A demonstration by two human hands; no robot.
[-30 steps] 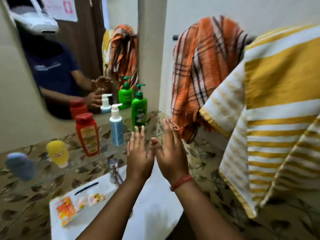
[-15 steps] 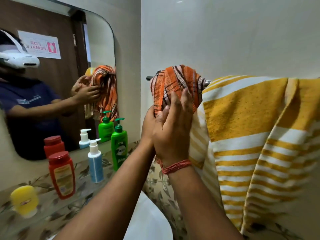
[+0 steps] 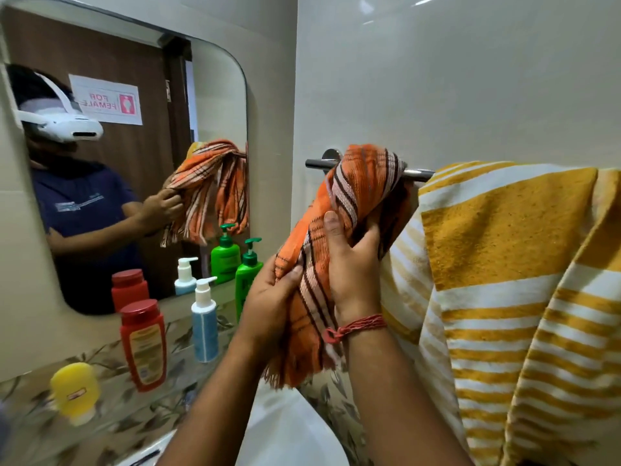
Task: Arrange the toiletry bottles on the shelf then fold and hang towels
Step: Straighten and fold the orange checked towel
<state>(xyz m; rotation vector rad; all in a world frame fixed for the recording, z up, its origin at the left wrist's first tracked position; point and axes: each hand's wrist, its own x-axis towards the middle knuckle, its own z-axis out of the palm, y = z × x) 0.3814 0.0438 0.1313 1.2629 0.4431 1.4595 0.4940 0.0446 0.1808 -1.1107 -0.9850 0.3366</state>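
Both hands grip the orange towel (image 3: 353,196) hanging on the rail (image 3: 317,163): left hand (image 3: 272,297) at seven o'clock, right hand (image 3: 353,260) beside it.

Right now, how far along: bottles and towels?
Done, it looks: the red bottle, blue pump bottle, green pump bottle and yellow tube stand on the shelf; the yellow striped towel hangs on the rail. In hand: left hand and right hand grip the bunched orange towel. Left: fold it and hang it neatly.
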